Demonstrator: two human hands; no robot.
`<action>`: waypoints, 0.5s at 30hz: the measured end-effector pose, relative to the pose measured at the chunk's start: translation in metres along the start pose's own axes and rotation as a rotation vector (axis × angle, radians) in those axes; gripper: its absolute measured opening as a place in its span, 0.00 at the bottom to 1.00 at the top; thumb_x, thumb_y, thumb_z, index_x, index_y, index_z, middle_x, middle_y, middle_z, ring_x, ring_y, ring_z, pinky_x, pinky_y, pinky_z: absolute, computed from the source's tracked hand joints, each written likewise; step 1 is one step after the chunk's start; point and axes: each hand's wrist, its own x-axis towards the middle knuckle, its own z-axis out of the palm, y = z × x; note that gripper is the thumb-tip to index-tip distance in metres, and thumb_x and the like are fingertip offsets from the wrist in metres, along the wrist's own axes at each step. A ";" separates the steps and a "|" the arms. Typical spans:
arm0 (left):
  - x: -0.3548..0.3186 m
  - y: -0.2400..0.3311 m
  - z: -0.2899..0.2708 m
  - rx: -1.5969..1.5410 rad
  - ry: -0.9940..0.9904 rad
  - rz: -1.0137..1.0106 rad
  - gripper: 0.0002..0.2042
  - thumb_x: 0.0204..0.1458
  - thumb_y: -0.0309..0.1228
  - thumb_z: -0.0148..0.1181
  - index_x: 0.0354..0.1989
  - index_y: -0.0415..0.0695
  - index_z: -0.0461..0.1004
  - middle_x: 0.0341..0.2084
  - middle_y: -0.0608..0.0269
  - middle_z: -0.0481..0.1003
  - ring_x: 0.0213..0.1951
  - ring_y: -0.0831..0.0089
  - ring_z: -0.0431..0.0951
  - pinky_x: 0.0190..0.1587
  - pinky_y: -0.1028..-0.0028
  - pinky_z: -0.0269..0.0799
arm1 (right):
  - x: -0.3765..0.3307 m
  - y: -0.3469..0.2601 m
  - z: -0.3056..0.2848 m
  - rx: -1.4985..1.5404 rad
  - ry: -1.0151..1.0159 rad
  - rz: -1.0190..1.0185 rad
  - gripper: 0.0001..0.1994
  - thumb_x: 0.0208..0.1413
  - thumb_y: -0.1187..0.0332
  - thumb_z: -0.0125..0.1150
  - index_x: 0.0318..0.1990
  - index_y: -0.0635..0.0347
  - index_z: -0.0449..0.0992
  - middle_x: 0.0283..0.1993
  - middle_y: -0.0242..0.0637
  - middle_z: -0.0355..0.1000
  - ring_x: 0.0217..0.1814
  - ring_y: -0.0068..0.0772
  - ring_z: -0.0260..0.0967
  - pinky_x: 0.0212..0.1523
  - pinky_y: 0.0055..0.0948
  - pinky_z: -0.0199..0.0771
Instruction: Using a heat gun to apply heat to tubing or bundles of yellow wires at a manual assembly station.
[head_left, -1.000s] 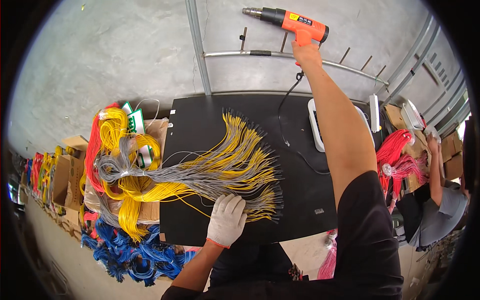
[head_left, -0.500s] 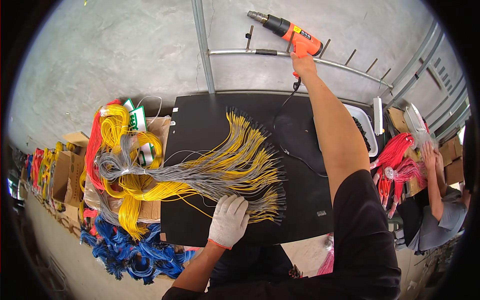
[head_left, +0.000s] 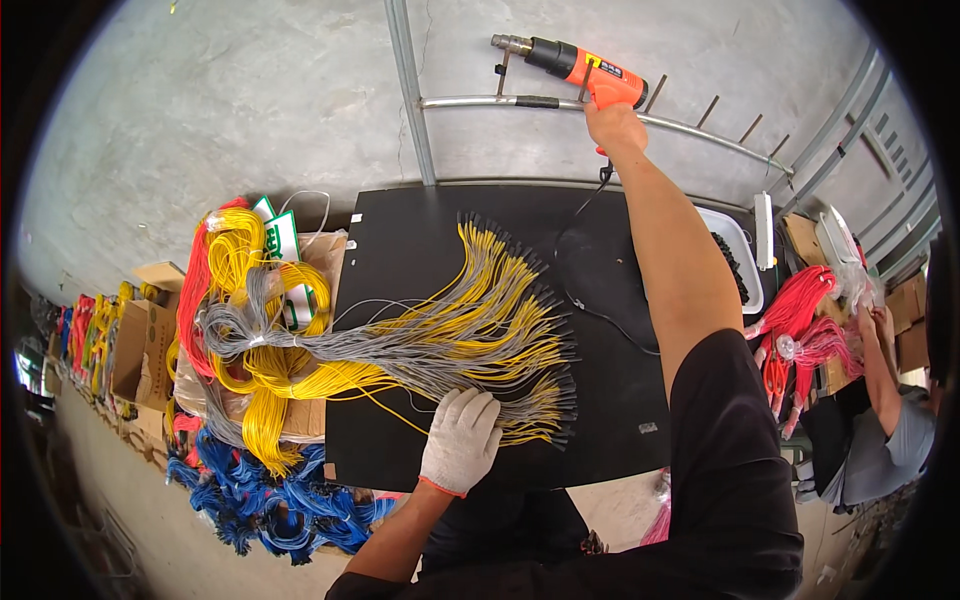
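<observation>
Gray-and-yellow wire bundle (head_left: 430,348) lies left to right on the black table (head_left: 615,430), its dark-tipped ends fanned rightward.
The gloved left hand (head_left: 461,440) is nearer, at the fan's near edge; its fingers' undersides are hidden, so I cannot tell whether they pinch any strands. The right hand (head_left: 617,128) grips an orange heat gun (head_left: 610,85) well apart, past the table's far edge, nozzle pointing left. The right forearm (head_left: 685,235) hides part of the white tray (head_left: 757,295).

The gloved left hand (head_left: 461,440) hides part of the wires (head_left: 480,335).
</observation>
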 end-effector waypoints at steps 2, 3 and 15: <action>-0.003 0.001 -0.001 -0.004 0.007 0.002 0.22 0.55 0.32 0.70 0.58 0.40 0.77 0.59 0.57 0.75 0.66 0.55 0.71 0.74 0.50 0.65 | -0.002 -0.003 0.003 -0.091 0.096 0.048 0.40 0.66 0.32 0.56 0.61 0.67 0.74 0.45 0.41 0.85 0.47 0.39 0.86 0.52 0.41 0.84; -0.002 0.001 -0.003 -0.005 0.015 0.005 0.22 0.55 0.32 0.70 0.58 0.40 0.78 0.59 0.57 0.75 0.66 0.55 0.71 0.73 0.50 0.65 | 0.001 -0.004 0.004 -0.091 0.093 0.042 0.40 0.66 0.32 0.56 0.61 0.67 0.74 0.45 0.41 0.85 0.47 0.39 0.86 0.52 0.41 0.84; -0.004 -0.001 -0.005 -0.037 0.103 -0.004 0.21 0.51 0.25 0.69 0.56 0.41 0.79 0.58 0.55 0.78 0.65 0.51 0.74 0.73 0.48 0.67 | -0.194 0.123 -0.004 0.463 0.231 -0.615 0.14 0.75 0.60 0.60 0.40 0.63 0.78 0.24 0.30 0.70 0.23 0.22 0.66 0.28 0.28 0.67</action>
